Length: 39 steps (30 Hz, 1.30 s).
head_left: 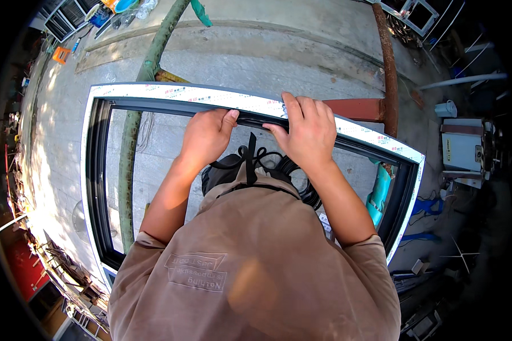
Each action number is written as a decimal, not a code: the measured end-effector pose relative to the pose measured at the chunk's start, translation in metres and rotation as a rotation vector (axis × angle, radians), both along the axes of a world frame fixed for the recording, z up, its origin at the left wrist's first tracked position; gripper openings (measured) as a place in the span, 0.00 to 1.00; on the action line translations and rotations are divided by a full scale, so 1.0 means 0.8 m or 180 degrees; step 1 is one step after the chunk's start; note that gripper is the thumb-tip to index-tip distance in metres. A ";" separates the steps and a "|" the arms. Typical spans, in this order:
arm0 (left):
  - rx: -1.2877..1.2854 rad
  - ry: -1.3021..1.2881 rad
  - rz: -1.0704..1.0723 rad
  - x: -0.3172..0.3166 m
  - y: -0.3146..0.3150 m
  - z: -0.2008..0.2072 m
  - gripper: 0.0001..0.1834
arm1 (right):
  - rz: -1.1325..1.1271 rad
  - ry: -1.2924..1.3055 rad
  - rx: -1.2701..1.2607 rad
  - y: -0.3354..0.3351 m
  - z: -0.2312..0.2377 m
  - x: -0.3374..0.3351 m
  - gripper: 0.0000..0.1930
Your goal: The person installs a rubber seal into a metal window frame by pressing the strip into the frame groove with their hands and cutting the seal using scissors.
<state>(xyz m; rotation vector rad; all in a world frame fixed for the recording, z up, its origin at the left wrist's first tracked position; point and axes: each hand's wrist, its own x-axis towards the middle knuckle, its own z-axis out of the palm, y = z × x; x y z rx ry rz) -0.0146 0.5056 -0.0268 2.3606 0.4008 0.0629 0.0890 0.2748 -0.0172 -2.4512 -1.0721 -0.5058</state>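
Both of your hands sit on the far rail of the window frame (153, 94) — a dark frame with a white protective film along its outer face, lying flat over a green pole (132, 148) and a rusty bar (388, 68) above the concrete floor (239, 51). Your left hand (206, 136) is curled closed, thumb pressing the black rubber gasket strip (255, 120) into the rail's inner groove. Your right hand (304, 128) is just beside it, fingers draped over the rail's top and its grip pinching the same strip. From between the hands the strip hangs down — it leads to a loose black coil (293, 170) below, near your chest. A teal object (379, 193) stands by the frame's right side.
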 end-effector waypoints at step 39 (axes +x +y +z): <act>-0.0197 0.0046 -0.0469 0.007 0.015 0.000 0.23 | 0.0244 0.0073 -0.0488 0.088 0.009 -0.011 0.40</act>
